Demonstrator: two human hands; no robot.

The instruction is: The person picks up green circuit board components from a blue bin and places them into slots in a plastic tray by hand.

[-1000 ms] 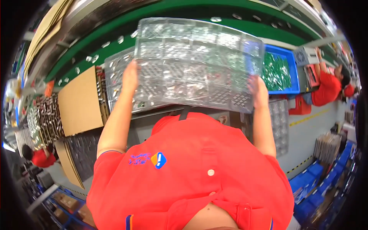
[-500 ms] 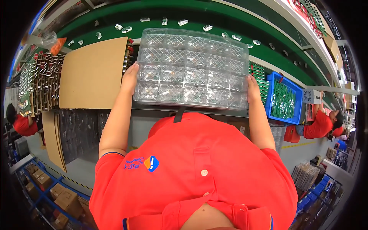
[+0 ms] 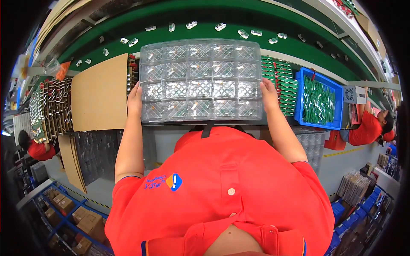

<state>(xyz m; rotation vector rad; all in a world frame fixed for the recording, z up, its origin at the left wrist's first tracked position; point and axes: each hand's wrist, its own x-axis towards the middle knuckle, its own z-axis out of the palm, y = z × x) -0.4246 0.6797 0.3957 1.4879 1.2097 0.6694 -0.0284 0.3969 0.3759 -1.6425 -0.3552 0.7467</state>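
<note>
A clear plastic compartment tray [image 3: 212, 85] lies level in front of me at the bench, over the bench's near edge. It has rows of square pockets with a crosshatched look, and small pale and green bits show through them; whether it is one tray or a stack I cannot tell. My left hand [image 3: 134, 102] grips its left side, fingers along the edge. On the opposite side my right hand [image 3: 268, 95] holds the right edge, next to rows of green circuit boards [image 3: 287, 91].
A brown cardboard sheet [image 3: 100, 94] lies to the left, with stacked boards [image 3: 57, 102] beyond it. At right stands a blue bin [image 3: 300, 106] of green strips. Small white parts [image 3: 220, 27] dot the green belt [image 3: 171, 38] behind. Co-workers in red [image 3: 365, 130] sit at both sides.
The tray has shifted left along the bench and straightened from a slight tilt, both hands moving with it. More of the green boards at its right now show. My view has shifted slightly too.
</note>
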